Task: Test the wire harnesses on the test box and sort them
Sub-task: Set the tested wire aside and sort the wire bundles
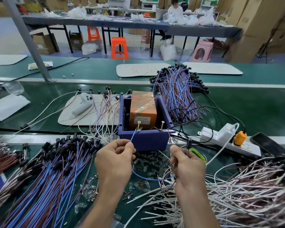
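The green bench (pixel 253 104) carries three harness stocks: a blue-and-brown pile (pixel 48 170) at the left, a white pile (pixel 245 186) at the right, and a further bundle (pixel 178 89) behind the test box (pixel 145 139). The test box stands directly ahead of both hands, just beyond them.

The hands are held apart, each closed on one harness (pixel 148 178), which sags in a loop between them. The left hand (pixel 113 160) pinches the blue lead (pixel 133 136). The right hand (pixel 186 163) grips the other end, with a black socket (pixel 189 143) standing above its fingers.

The blue lead's long axis runs up and to the right, and its tip lies just beside the left screw (pixel 139 126). A brown lead (pixel 170 139) rises toward the right screw (pixel 162 125); contact cannot be confirmed. The left hand appears nearer its terminal.
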